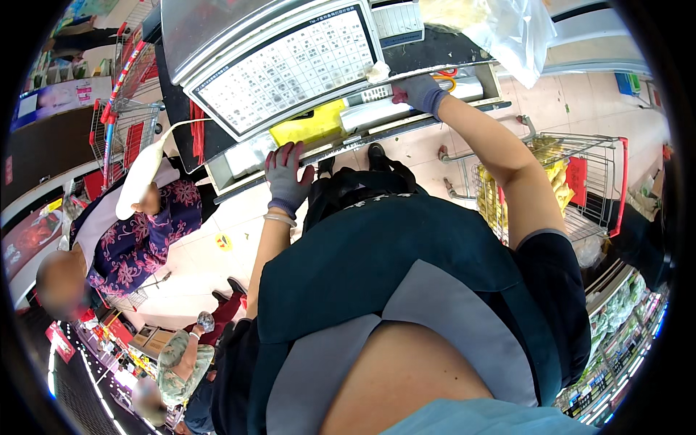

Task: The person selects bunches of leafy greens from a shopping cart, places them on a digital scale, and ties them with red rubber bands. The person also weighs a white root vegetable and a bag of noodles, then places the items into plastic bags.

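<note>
A drawer (356,142) stands pulled out below a label-printing scale (288,65). My left hand (285,179), in a grey and dark red glove, rests its fingers over the drawer's front edge, fingers apart, holding nothing. My right hand (423,93), gloved alike, reaches into the right part of the drawer; its fingertips are partly hidden, so I cannot tell whether they grip anything. Beside it lie a silvery plastic-wrapped item (370,115), a device with buttons (375,95) and orange-red handles (447,81), apparently of scissors. A yellow item (307,124) and clear plastic (247,157) lie farther left.
To the left, a person (144,239) holds a white radish (142,176) near the counter's corner. A shopping cart (592,179) with yellowish goods stands at my right. Clear plastic bags (522,38) hang over the counter's right end. Another person (182,359) is behind on the left.
</note>
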`<state>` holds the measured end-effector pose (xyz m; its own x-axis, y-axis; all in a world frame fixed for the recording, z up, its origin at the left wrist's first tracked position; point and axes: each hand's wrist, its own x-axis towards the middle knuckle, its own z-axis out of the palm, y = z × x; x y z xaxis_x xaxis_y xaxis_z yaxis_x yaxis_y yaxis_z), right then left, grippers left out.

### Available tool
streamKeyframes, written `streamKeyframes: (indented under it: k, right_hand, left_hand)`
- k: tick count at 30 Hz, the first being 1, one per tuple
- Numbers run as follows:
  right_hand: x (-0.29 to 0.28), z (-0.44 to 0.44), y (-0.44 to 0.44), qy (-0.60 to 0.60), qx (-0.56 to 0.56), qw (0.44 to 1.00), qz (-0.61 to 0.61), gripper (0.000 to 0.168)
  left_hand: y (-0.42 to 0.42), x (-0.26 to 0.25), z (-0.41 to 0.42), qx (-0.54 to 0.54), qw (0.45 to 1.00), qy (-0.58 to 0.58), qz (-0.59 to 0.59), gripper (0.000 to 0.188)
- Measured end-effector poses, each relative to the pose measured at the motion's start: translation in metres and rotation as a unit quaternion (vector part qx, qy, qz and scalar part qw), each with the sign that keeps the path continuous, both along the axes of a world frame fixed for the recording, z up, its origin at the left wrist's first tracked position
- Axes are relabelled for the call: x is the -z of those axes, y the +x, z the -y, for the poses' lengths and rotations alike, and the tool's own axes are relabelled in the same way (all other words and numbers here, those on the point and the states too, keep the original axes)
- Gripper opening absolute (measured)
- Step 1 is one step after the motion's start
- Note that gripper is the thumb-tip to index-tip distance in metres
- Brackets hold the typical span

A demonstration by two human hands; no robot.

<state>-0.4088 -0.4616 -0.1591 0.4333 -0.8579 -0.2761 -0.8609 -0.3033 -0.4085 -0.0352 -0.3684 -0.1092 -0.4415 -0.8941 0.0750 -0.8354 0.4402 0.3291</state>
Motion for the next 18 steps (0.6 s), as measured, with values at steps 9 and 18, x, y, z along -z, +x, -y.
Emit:
streamKeyframes:
  k: [9, 18]
  right_hand:
    - [-0.103, -0.031, 0.003, 0.24, 0.111, 0.784, 0.561, 0.013]
    - [-0.041, 0.0, 0.066, 0.094, -0.002, 0.986, -0.138, 0.056]
  left_hand:
    - [-0.008, -0.009, 0.005, 0.001, 0.999, -0.007, 0.041, 0.066]
    - [-0.074, -0.002, 0.037, 0.104, 0.993, 0.047, 0.005, 0.071]
